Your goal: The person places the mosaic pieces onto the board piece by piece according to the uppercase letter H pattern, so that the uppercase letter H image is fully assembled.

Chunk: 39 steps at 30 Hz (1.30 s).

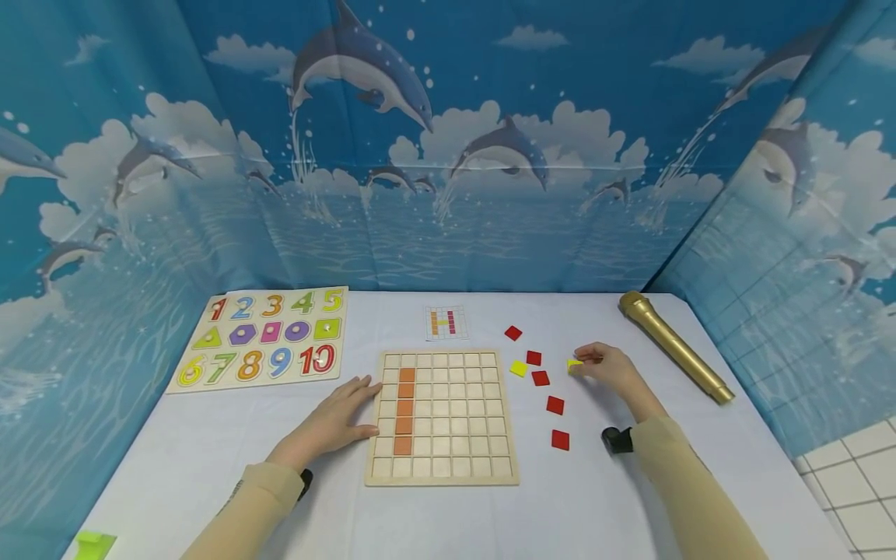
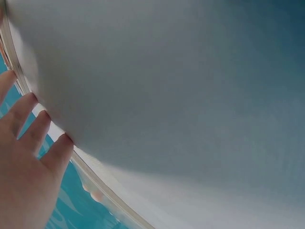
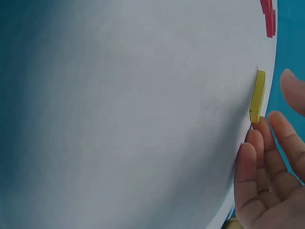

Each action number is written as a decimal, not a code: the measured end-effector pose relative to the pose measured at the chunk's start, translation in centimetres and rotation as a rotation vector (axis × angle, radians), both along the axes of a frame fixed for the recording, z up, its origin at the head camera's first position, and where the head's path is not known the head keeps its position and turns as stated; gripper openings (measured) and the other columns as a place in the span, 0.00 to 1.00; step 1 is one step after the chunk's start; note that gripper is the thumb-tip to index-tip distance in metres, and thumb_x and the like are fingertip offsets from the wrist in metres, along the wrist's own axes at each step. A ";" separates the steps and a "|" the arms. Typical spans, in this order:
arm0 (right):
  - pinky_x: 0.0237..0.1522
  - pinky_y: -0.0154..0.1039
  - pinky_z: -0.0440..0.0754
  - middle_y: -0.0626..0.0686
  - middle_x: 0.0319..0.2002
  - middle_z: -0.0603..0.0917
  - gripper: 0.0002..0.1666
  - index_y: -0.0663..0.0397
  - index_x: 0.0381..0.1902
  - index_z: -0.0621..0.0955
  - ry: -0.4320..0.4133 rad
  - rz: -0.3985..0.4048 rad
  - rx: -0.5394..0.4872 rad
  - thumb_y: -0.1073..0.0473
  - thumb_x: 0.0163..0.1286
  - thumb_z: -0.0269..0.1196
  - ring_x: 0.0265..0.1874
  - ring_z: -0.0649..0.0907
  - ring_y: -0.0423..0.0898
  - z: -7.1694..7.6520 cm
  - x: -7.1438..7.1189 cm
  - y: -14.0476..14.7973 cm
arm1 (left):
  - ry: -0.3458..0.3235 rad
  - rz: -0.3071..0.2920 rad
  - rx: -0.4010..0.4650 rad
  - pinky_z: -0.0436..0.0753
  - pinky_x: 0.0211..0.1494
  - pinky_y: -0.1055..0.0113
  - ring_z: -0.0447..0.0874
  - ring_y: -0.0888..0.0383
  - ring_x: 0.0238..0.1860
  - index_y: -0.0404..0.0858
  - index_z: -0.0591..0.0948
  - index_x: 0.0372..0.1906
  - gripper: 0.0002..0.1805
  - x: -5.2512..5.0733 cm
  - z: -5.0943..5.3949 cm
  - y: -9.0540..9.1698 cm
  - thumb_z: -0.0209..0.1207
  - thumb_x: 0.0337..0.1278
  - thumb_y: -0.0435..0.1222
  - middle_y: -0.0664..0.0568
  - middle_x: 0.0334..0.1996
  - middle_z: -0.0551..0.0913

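My left hand (image 1: 329, 418) rests on the table with its fingers spread, fingertips touching the left edge of a wooden grid board (image 1: 458, 476). In the left wrist view, those fingertips (image 2: 59, 143) lie along the board's side. Several orange square tiles (image 1: 404, 407) form a column in the board's second column from the left. At the right, my right hand (image 1: 610, 367) is over a yellow tile (image 1: 573, 365) lying on the table. The right wrist view has fingers at one end of this yellow tile (image 3: 258, 97), the thumb (image 3: 291, 88) standing apart from it.
Between board and right hand lie several red tiles (image 1: 555, 405) and another yellow tile (image 1: 519, 369). A small pattern card (image 1: 458, 334) lies behind the board. A number-and-shape puzzle (image 1: 259, 354) is at left, a gold microphone (image 1: 675, 346) at right, a green object (image 1: 94, 546) at the front-left corner.
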State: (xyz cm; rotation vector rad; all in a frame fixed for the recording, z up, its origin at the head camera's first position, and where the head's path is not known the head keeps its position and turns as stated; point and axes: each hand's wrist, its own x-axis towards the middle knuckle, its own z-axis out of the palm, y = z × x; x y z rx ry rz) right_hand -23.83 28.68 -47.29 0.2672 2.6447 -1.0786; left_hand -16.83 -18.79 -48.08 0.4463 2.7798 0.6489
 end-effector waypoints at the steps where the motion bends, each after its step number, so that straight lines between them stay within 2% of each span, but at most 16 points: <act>1: 0.61 0.57 0.77 0.67 0.58 0.76 0.30 0.64 0.61 0.73 -0.010 -0.001 -0.001 0.53 0.68 0.65 0.55 0.73 0.60 -0.1 0.0 0.0 | 0.000 0.001 0.000 0.59 0.77 0.40 0.52 0.40 0.77 0.43 0.66 0.74 0.41 0.0 0.0 0.0 0.67 0.56 0.47 0.43 0.76 0.60; 6: 0.61 0.56 0.77 0.67 0.58 0.75 0.31 0.63 0.62 0.72 -0.027 -0.003 0.009 0.52 0.67 0.66 0.55 0.73 0.61 -0.3 -0.2 0.1 | 0.004 0.002 0.000 0.60 0.76 0.40 0.53 0.39 0.77 0.43 0.66 0.73 0.41 0.0 0.0 0.0 0.68 0.56 0.47 0.43 0.76 0.60; 24: 0.55 0.51 0.81 0.65 0.53 0.76 0.24 0.62 0.58 0.77 -0.001 -0.004 0.081 0.58 0.68 0.66 0.50 0.74 0.59 -0.7 -0.4 -0.4 | 0.007 -0.003 -0.008 0.60 0.76 0.40 0.53 0.39 0.77 0.44 0.65 0.74 0.41 -0.2 -0.3 -0.2 0.67 0.56 0.48 0.44 0.76 0.60; 30: 0.53 0.49 0.82 0.65 0.51 0.77 0.22 0.62 0.56 0.78 -0.036 -0.017 0.105 0.58 0.67 0.66 0.48 0.74 0.58 -0.4 -0.3 -0.5 | 0.012 -0.011 -0.008 0.60 0.76 0.40 0.53 0.39 0.77 0.43 0.65 0.74 0.41 -0.1 -0.2 -0.1 0.67 0.56 0.48 0.43 0.76 0.60; 39: 0.49 0.48 0.82 0.65 0.48 0.78 0.17 0.61 0.49 0.78 -0.018 -0.025 0.136 0.60 0.65 0.67 0.45 0.75 0.58 0.1 -0.3 -0.7 | 0.005 -0.010 -0.011 0.60 0.77 0.41 0.52 0.40 0.77 0.44 0.66 0.74 0.41 -0.1 -0.2 -0.2 0.67 0.56 0.48 0.43 0.76 0.60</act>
